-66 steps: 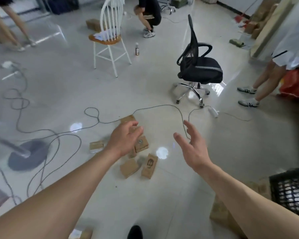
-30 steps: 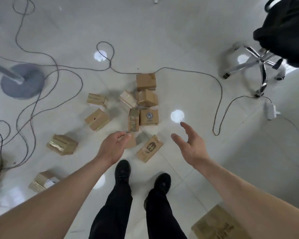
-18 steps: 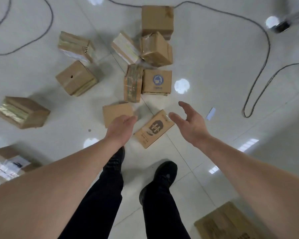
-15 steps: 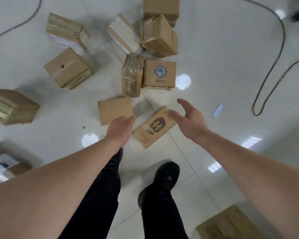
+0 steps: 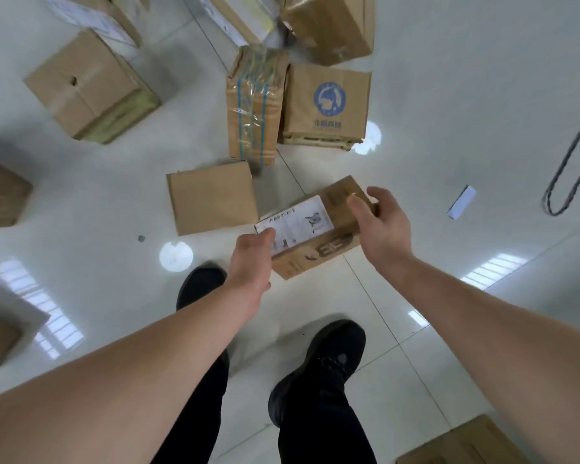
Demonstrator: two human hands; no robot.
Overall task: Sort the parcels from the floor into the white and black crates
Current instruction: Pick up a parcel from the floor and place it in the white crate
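On my feed I see 2 bare arms, the left forearm (image 5: 131, 380) and the right forearm (image 5: 482, 329), uncovered right down to the frame's edges, ending in the left hand (image 5: 252, 259) and the right hand (image 5: 382, 226). Below them are plain, matte black trousers (image 5: 325, 433). The left shoe (image 5: 198, 284) is black with a rounded toe. The right shoe (image 5: 325, 360) is black too, laced, with 1 small grey round spot near the laces.

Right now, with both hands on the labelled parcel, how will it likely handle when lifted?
Probably stiff: the labelled parcel is a cardboard box with straight edges, no sag between the left hand and right hand. Likely light for its size, since fingers pinch it only at its ends. Flat faces make rolling unlikely.
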